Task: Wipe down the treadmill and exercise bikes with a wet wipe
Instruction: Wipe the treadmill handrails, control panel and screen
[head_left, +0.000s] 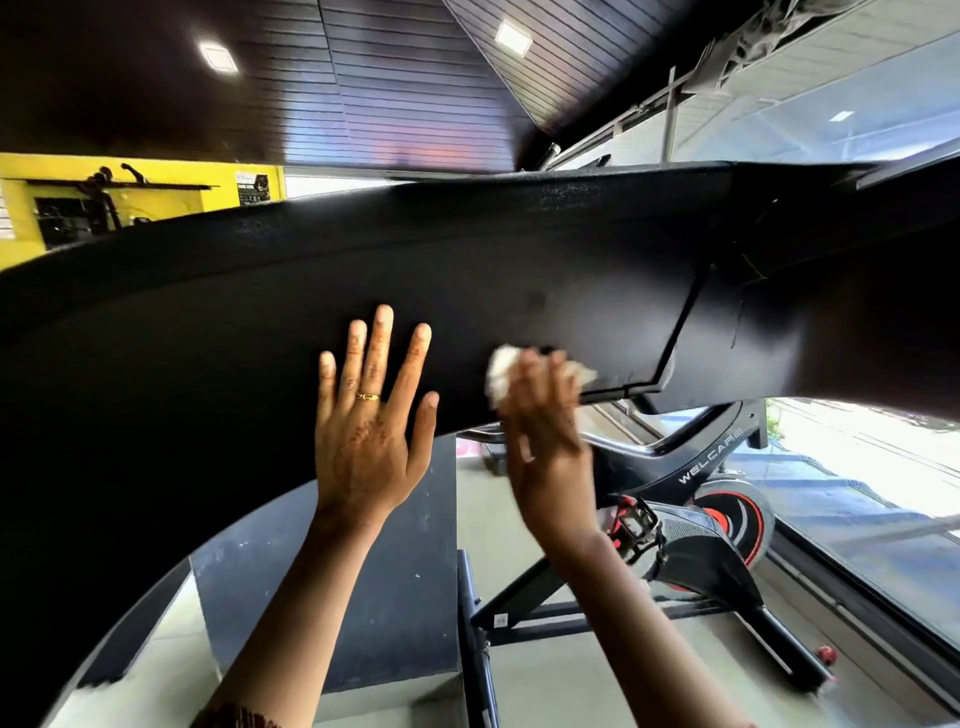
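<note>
Wiping broad matte black panel (519, 270), likely treadmill's: right hand (545, 431) grips crumpled white wet wipe (498, 374) at panel's lower edge. Left hand (369, 441) flat, fingers spread, braced beside. Wipe likely soft, light, limp; hold bunched. Black red-wheeled exercise bike (706, 462) beyond.

crumpled white wipe (500, 375), against probable treadmill panel (208, 312)
</note>
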